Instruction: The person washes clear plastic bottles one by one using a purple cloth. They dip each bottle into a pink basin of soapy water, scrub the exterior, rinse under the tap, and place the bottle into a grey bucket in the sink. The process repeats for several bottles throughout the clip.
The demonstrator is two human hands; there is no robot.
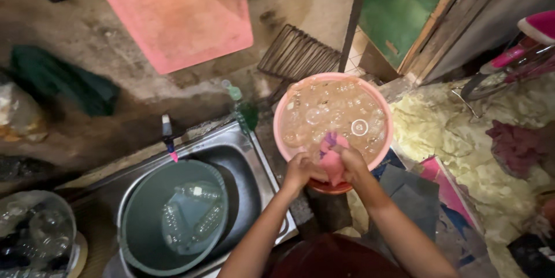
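Nearest the lens I saw a dark red garment (332,258) at the bottom edge, with both bare forearms running up from it. The left hand (299,171) had its fingers curled closed on the near side of a pink cloth (332,159); the right hand (351,159) was clenched on the same cloth from the other side, so both were gripping it together. The cloth was bunched up, with a bit of purple showing at its top. I logged it held over the near rim of a pink basin (281,110), which was full of soapy, bubbly water with clear plastic pieces floating in it. Left of the hands sat a steel sink (254,168), and inside it a grey-green bucket (139,220) holding clear plastic bottles (193,208). A tap (168,133) with a pink tip stood at the sink's back edge. A clear tub (34,232) of see-through containers sat far left. Behind the basin leaned a dark wire rack (298,55); a pink mat (173,12) lay well beyond. Right side: yellowish rough ground, a maroon rag (514,145), part of a pink bicycle (520,52).
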